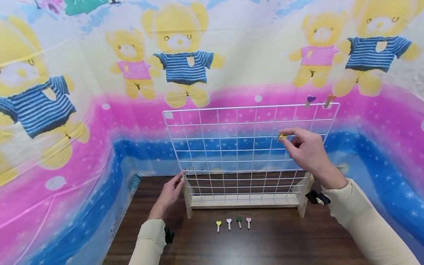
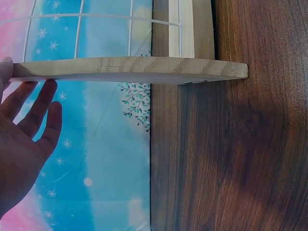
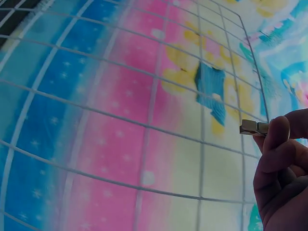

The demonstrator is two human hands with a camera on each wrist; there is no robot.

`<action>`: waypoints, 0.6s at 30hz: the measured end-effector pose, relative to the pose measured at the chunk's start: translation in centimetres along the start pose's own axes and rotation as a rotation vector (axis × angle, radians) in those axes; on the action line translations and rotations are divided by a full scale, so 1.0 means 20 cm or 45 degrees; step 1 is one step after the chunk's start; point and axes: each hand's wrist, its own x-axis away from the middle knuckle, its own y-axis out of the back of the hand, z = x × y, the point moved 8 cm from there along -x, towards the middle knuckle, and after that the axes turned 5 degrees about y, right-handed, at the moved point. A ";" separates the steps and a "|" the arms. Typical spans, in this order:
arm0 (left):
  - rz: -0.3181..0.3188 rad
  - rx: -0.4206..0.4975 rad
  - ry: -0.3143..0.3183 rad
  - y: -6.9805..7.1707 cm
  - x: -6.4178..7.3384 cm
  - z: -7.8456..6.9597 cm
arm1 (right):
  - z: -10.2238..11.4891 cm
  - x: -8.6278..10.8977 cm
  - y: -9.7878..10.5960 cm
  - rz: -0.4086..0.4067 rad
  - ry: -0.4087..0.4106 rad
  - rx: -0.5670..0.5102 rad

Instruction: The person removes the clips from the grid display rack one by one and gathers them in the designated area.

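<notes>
My right hand (image 1: 308,150) pinches a small wooden clothespin (image 3: 251,127) with a yellow top between thumb and index finger. It is held in front of the right part of a white wire grid (image 1: 237,150). In the right wrist view, the pin's bare wooden end points away from the fingertips, toward the grid wires. Low on the left, my left hand (image 1: 170,191) grips the upper end of the stand's wooden side piece (image 2: 125,67), thumb on one face and fingers on the other. Purple heart (image 1: 310,99) and orange (image 1: 331,98) clothespins sit on the grid's top wire, near the right corner.
On the dark wooden table (image 1: 212,246), before the stand's base (image 1: 245,203), lie several heart clothespins in a row: yellow (image 1: 218,224), white (image 1: 229,223), dark green (image 1: 239,221) and pink (image 1: 248,222). A bear-printed cloth (image 1: 245,48) hangs behind and at both sides.
</notes>
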 end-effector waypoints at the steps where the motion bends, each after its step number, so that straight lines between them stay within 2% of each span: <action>1: 0.003 -0.003 -0.001 0.00 0.00 0.00 | 0.00 0.03 -0.03 0.019 -0.005 0.005; 3: 0.004 -0.009 0.008 0.00 -0.01 0.00 | -0.02 0.08 -0.09 0.053 -0.011 0.021; 8: -0.001 -0.005 0.012 0.00 0.00 0.00 | -0.10 0.27 -0.31 0.208 -0.070 -0.016; 16: -0.010 0.008 -0.002 0.00 -0.01 0.01 | -0.26 0.60 -0.63 0.441 -0.310 -0.078; 18: -0.014 0.006 -0.005 0.00 -0.01 0.01 | -0.28 0.66 -0.69 0.481 -0.332 -0.078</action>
